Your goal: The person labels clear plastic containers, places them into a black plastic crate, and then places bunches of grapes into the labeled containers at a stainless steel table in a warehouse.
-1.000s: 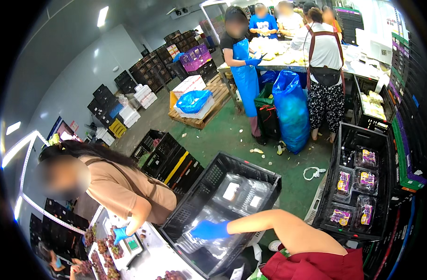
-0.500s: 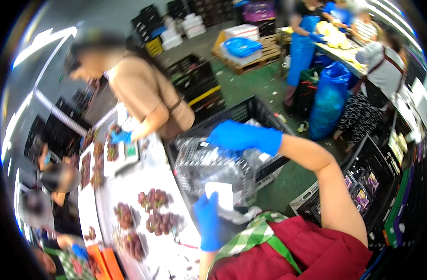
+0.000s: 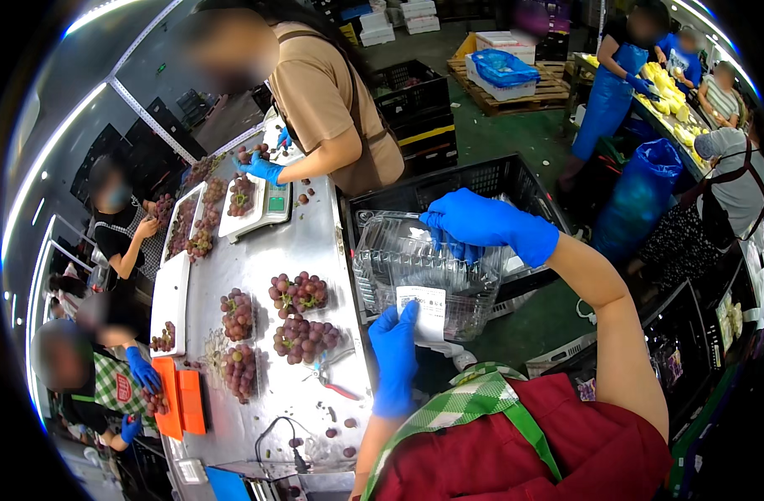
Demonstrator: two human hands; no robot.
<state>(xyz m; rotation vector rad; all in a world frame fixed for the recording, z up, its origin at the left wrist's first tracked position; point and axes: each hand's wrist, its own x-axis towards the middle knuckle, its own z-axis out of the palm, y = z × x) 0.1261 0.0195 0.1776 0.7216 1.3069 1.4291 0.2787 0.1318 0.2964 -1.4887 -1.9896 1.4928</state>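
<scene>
A clear plastic clamshell container (image 3: 415, 271) with a white label is held between both my blue-gloved hands, just off the right edge of the steel table (image 3: 307, 242). My left hand (image 3: 396, 346) grips its lower edge by the label. My right hand (image 3: 482, 224) pinches the top rim. Behind the container stands a black plastic crate (image 3: 482, 179). Bunches of red grapes (image 3: 303, 316) lie on the table to the left of my left hand, with red-handled snips (image 3: 332, 380) beside them.
A co-worker in a tan top, blue gloves, handles grapes at a white scale (image 3: 265, 200) across the table. More workers sit along the table's left side by white trays and orange boards (image 3: 182, 401). People work at a far table, top right; a blue bag (image 3: 641, 196) and black crates stand on the green floor.
My view has swung left and down from the crates to the grape table. My right hand lifted the clear container from the crate, and my left hand has taken hold of its lower edge.
</scene>
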